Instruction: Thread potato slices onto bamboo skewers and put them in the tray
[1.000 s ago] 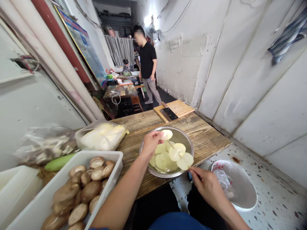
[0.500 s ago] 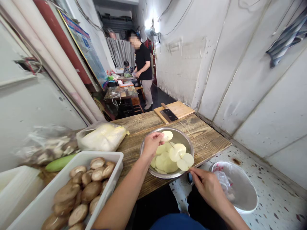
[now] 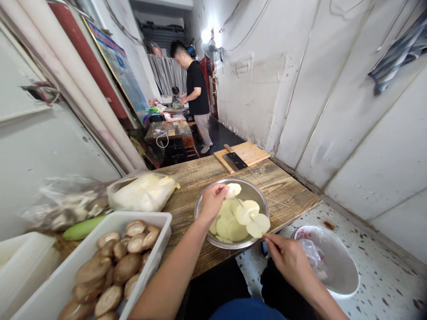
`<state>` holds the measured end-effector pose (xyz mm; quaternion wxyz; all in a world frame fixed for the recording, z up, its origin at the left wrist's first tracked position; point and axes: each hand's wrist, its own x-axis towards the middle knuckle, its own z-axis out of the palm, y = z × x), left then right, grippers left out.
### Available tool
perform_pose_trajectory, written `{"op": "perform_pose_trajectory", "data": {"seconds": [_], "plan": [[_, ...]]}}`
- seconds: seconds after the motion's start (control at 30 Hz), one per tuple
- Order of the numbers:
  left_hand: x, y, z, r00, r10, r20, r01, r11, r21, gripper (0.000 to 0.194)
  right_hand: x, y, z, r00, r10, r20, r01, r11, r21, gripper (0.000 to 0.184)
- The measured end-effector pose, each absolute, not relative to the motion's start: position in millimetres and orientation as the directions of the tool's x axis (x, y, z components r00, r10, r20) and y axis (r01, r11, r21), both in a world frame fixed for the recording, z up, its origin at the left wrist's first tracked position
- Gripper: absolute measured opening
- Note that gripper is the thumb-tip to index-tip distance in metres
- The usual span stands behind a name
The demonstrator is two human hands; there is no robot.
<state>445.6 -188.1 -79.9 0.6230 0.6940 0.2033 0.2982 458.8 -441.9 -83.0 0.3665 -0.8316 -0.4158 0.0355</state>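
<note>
My right hand (image 3: 287,255) pinches the near end of a thin wooden skewer (image 3: 239,201) that slants over a metal bowl (image 3: 265,200). Two pale potato slices (image 3: 247,212) are threaded along its middle. At the far end, my left hand (image 3: 212,202) has its fingers closed on the edge of another potato slice (image 3: 233,190), which sits at the skewer's tip. Whether the tip has passed through that slice is hard to make out. Below, several loose potato slices (image 3: 227,226) lie in the bowl.
A cleaver (image 3: 236,161) rests on a cutting board (image 3: 255,152) behind the bowl, with loose skewers (image 3: 262,182) beside it. Left stand a white tub of mushrooms (image 3: 126,266) and a bagged cabbage (image 3: 142,191). A bin (image 3: 343,262) is at right. A person (image 3: 198,93) stands farther back.
Both my hands, the skewer and the slices stay nearly in place. In the background, the person has leaned a little to the left with hands raised slightly.
</note>
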Motion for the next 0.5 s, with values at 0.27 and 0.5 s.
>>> {"op": "perform_pose_trajectory", "data": {"seconds": [0.27, 0.5], "plan": [[440.4, -201.7, -71.3, 0.802, 0.59, 0.095, -0.078, -0.053, 0.996, 0.021, 460.8, -440.2, -87.6, 0.648, 0.71, 0.276, 0.679, -0.374, -0.632, 0.037], [442.7, -209.8, -67.3, 0.767, 0.615, -0.186, -0.013, 0.304, 0.953, 0.019, 461.2, -440.8, -93.3, 0.636, 0.671, 0.381, 0.708, -0.31, -0.635, 0.034]]}}
